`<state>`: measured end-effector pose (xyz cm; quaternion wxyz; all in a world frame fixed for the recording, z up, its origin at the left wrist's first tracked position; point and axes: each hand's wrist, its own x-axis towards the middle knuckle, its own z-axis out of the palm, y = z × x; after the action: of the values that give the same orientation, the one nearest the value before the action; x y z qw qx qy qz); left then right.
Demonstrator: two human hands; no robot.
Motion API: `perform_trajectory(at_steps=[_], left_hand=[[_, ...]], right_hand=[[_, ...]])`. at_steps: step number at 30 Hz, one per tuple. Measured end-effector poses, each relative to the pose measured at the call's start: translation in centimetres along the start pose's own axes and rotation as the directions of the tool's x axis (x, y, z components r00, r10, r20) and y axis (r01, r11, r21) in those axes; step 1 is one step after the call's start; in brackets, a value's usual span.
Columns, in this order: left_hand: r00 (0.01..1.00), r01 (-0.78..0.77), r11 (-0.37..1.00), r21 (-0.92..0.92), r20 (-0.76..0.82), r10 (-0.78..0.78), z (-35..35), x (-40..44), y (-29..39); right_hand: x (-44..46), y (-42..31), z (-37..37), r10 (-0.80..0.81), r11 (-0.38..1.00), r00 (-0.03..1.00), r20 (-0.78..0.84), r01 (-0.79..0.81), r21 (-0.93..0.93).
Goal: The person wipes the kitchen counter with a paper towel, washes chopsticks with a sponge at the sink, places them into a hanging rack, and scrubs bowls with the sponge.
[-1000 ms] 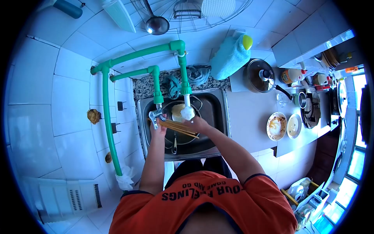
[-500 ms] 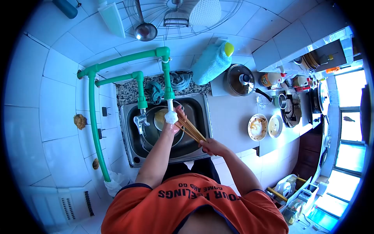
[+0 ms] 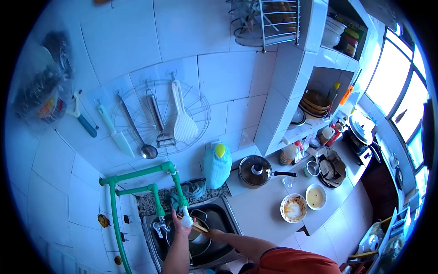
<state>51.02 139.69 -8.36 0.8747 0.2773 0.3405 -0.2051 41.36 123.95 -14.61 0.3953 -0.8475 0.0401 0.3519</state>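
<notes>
At the sink (image 3: 228, 214), my right hand (image 3: 215, 234) grips a bundle of wooden chopsticks (image 3: 199, 227) by one end. The chopsticks slant up and left toward my left hand (image 3: 179, 224), which is beside the white tap nozzle (image 3: 186, 221). My left fingers look stretched out along the far ends of the chopsticks; the nozzle hides part of that hand. Below both hands, a round metal pot (image 3: 200, 249) sits in the basin, partly covered by my arms.
Green pipes (image 3: 137, 172) run above the sink's left side. Right of it stand a towel-covered bottle (image 3: 217, 169), a lidded pan (image 3: 255, 171), a stained bowl (image 3: 293, 208) and a bowl of pale liquid (image 3: 315, 197). A rice paddle (image 3: 185, 123) and ladle (image 3: 148, 150) hang on the wall.
My view has tilted up, so more wall and shelves show and the sink sits lower. My right hand stays on the chopsticks, with my left hand still at their far ends.
</notes>
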Motion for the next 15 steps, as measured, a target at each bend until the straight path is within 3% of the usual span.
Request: perform_trajectory(at_steps=[3,5,6,8,10,12,13,14,15], left_hand=[[0.994,-0.106,0.990,0.095,-0.014,0.108,-3.7,2.6,-2.2],[0.984,-0.173,0.951,0.258,0.011,0.176,-3.9,3.5,-3.1],[0.991,-0.060,0.995,0.082,0.123,0.049,-3.8,3.2,-3.2],[0.970,0.030,0.995,-0.091,0.245,-0.006,-1.7,2.2,-3.1],[0.973,-0.038,0.998,-0.052,0.225,0.049,-0.8,2.9,-3.2],[0.981,-0.182,0.953,0.241,0.106,0.161,0.0,2.4,-2.9],[0.938,-0.344,0.891,0.297,0.068,0.339,-1.0,3.4,-2.7],[0.946,-0.316,0.869,0.381,0.050,0.322,-3.3,4.4,-1.9],[0.900,-0.402,0.746,0.531,0.080,0.428,-5.3,3.7,-2.1]], right_hand=[[-1.7,0.6,0.8,-0.086,0.995,0.996,0.001,0.086,-0.055],[-1.9,0.0,0.5,-0.072,0.986,0.984,0.162,0.046,0.160],[-1.5,-0.5,0.3,-0.073,0.987,0.986,0.153,0.050,0.152],[0.1,-1.9,0.3,-0.116,0.980,0.970,-0.214,0.147,0.134],[1.7,-3.8,-0.7,-0.090,0.978,0.968,-0.234,0.131,0.165],[2.4,-5.8,-1.3,-0.094,0.952,0.954,-0.285,0.169,0.253],[2.5,-6.7,-1.6,-0.123,0.959,0.956,-0.267,0.183,0.215],[2.4,-7.7,-1.4,-0.151,0.963,0.958,-0.245,0.198,0.180],[3.3,-8.2,-0.6,-0.064,0.912,0.975,-0.212,0.143,0.384]])
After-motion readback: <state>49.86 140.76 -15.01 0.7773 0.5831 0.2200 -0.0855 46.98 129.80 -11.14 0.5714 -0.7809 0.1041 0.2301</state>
